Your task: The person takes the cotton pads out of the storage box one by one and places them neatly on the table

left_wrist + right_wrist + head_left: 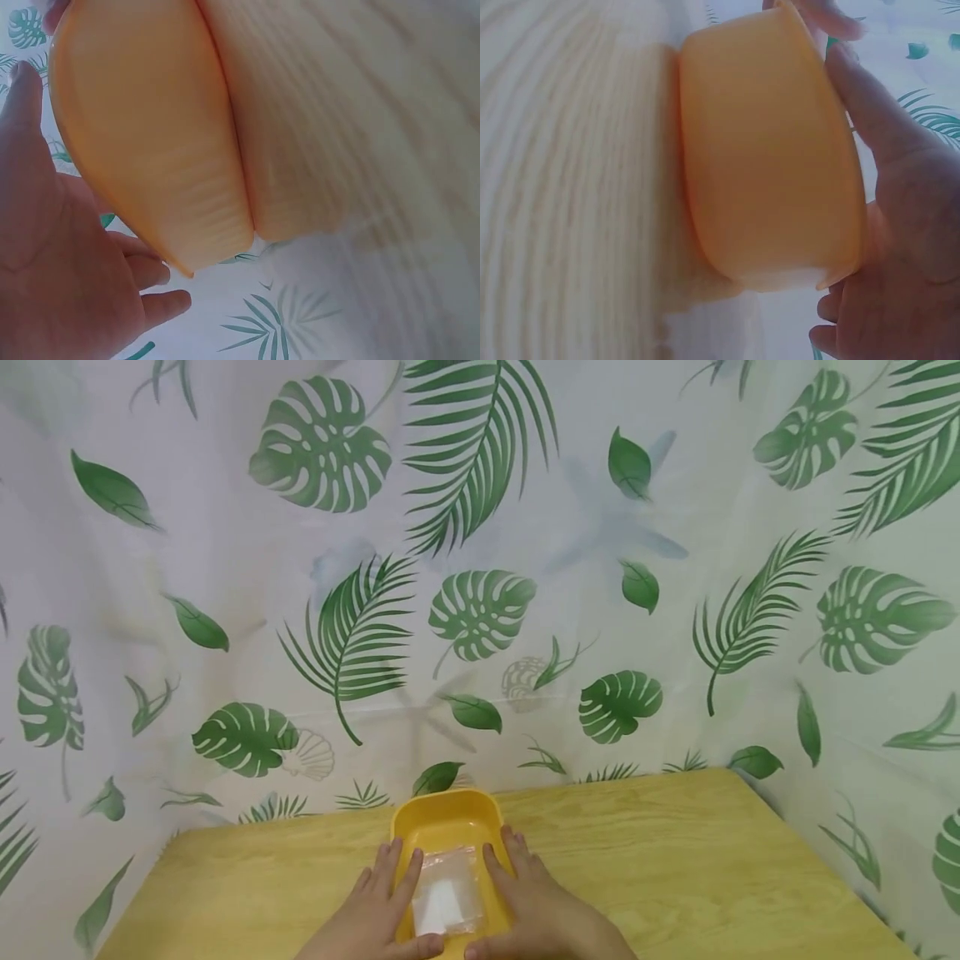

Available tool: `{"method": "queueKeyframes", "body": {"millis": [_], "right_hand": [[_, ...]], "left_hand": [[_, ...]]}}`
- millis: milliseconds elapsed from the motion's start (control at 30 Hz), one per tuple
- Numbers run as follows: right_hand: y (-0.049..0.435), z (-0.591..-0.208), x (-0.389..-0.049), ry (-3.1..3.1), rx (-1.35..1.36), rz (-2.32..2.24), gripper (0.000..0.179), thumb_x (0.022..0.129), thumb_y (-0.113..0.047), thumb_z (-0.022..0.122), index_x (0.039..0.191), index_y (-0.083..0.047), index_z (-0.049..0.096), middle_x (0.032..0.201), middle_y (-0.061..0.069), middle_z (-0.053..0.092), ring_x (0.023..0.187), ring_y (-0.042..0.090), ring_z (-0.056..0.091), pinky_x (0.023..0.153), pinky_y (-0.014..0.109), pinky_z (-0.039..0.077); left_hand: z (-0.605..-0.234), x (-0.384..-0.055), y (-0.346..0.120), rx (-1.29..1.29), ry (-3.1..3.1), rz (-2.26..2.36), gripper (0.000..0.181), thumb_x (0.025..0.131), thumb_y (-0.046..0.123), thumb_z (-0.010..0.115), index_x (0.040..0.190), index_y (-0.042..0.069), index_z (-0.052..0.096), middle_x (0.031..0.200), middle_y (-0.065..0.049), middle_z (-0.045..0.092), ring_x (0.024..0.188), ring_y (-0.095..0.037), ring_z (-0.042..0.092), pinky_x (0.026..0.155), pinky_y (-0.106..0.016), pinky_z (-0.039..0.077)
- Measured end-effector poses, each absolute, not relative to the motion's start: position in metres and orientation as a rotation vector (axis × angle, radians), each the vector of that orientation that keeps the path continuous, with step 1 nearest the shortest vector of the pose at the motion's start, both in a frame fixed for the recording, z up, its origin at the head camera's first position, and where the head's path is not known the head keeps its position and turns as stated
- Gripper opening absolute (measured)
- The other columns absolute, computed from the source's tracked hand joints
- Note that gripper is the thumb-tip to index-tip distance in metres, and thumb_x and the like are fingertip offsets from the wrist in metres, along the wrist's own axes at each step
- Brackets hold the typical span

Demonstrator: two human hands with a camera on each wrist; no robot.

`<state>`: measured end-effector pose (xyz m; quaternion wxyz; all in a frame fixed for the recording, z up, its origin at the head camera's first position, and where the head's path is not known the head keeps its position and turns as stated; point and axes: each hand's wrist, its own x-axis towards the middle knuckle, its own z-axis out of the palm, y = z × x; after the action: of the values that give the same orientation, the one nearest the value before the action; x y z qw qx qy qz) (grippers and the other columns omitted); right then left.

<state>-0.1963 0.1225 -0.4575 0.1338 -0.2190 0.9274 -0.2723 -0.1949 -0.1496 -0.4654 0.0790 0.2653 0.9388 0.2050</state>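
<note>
A yellow plastic tray (447, 810) stands on the wooden table between both hands. Inside it lies a clear plastic bag (459, 868) with flat white pieces (439, 906) in its lower part. My left hand (369, 912) rests along the tray's left rim, its fingers straight and spread, the index reaching over the edge. Opposite it, my right hand (546, 910) lies on the right rim with straight fingers. Both thumbs point toward each other at the near end. From the wrist views, the tray's outer wall (150, 135) shows, with each palm beside the rim.
The wood-grain table (675, 852) stretches to both sides of the tray. Behind it and along the sides hangs a pale sheet (555, 610) printed with green leaves, which meets the table's back edge close behind the tray.
</note>
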Motion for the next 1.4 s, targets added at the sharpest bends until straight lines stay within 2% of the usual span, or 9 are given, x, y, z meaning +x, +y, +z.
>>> {"method": "queueKeyframes", "body": {"millis": [333,567,633,767,900,1067,1167,1300,1400], "right_hand": [[0.119,-0.453,-0.195,2.685,-0.649,-0.992,0.097,0.089,-0.063,0.063,0.161,-0.015,0.019,0.165,0.024,-0.002,0.148,0.052,0.010,0.104,0.075,0.030],[0.105,-0.450,-0.197,2.740,-0.715,-1.362,0.078,0.093,-0.053,0.065,0.154,-0.013,0.038,0.159,0.021,0.031,0.142,0.047,0.034,0.105,0.071,0.034],[0.101,-0.447,-0.196,2.598,-0.660,-1.554,0.075,0.094,-0.048,0.066,0.154,-0.012,0.038,0.159,0.017,0.034,0.142,0.045,0.035,0.109,0.067,0.033],[0.093,-0.445,-0.196,2.174,-0.455,-1.853,0.075,0.097,-0.039,0.065,0.156,-0.007,0.031,0.160,0.024,0.027,0.144,0.050,0.028,0.113,0.063,0.029],[0.086,-0.446,-0.196,1.933,-0.301,-1.979,0.075,0.099,-0.034,0.062,0.157,-0.004,0.025,0.158,0.039,0.013,0.145,0.056,0.015,0.112,0.070,0.019],[0.084,-0.449,-0.199,1.711,-0.201,-2.089,0.078,0.098,-0.031,0.062,0.158,-0.003,0.020,0.160,0.034,0.011,0.146,0.055,-0.001,0.112,0.072,0.005],[0.084,-0.450,-0.200,1.645,-0.166,-2.098,0.079,0.097,-0.032,0.063,0.158,-0.005,0.020,0.159,0.030,0.022,0.147,0.054,0.011,0.113,0.071,0.012],[0.084,-0.451,-0.200,1.624,-0.133,-2.083,0.079,0.097,-0.033,0.064,0.158,-0.006,0.021,0.155,0.029,0.031,0.137,0.047,0.035,0.110,0.065,0.032],[0.084,-0.452,-0.200,1.634,-0.143,-2.078,0.079,0.097,-0.034,0.063,0.158,-0.005,0.021,0.155,0.029,0.030,0.137,0.047,0.037,0.108,0.063,0.037]], "left_hand": [[-0.477,-0.193,-0.146,0.836,2.841,0.564,0.097,0.091,0.072,0.049,0.161,0.012,0.017,0.163,-0.030,-0.007,0.150,-0.049,-0.005,0.114,-0.068,0.020],[-0.476,-0.193,-0.147,0.891,2.857,0.559,0.101,0.088,0.070,0.058,0.161,0.014,0.016,0.159,-0.037,-0.010,0.147,-0.054,-0.004,0.112,-0.069,0.024],[-0.476,-0.193,-0.147,0.896,2.861,0.561,0.104,0.086,0.070,0.061,0.161,0.013,0.016,0.158,-0.039,-0.009,0.147,-0.056,-0.004,0.111,-0.069,0.025],[-0.474,-0.193,-0.147,0.846,2.853,0.561,0.109,0.084,0.072,0.061,0.161,0.011,0.015,0.158,-0.040,-0.010,0.146,-0.056,-0.003,0.111,-0.069,0.026],[-0.474,-0.192,-0.147,0.811,2.854,0.552,0.111,0.083,0.074,0.061,0.160,0.009,0.015,0.158,-0.039,-0.009,0.146,-0.057,-0.002,0.112,-0.068,0.025],[-0.472,-0.191,-0.147,0.778,2.861,0.533,0.113,0.081,0.076,0.061,0.161,0.010,0.015,0.159,-0.039,-0.009,0.146,-0.057,-0.001,0.110,-0.069,0.027],[-0.471,-0.190,-0.147,0.753,2.856,0.526,0.112,0.081,0.077,0.060,0.161,0.013,0.015,0.159,-0.037,-0.008,0.147,-0.056,0.000,0.110,-0.069,0.027],[-0.471,-0.190,-0.145,0.767,2.856,0.542,0.112,0.081,0.074,0.063,0.161,0.011,0.016,0.159,-0.038,-0.007,0.147,-0.057,0.001,0.111,-0.069,0.027],[-0.471,-0.190,-0.145,0.802,2.865,0.546,0.114,0.081,0.072,0.065,0.160,0.007,0.015,0.158,-0.040,-0.005,0.145,-0.059,0.002,0.111,-0.069,0.026]]}}
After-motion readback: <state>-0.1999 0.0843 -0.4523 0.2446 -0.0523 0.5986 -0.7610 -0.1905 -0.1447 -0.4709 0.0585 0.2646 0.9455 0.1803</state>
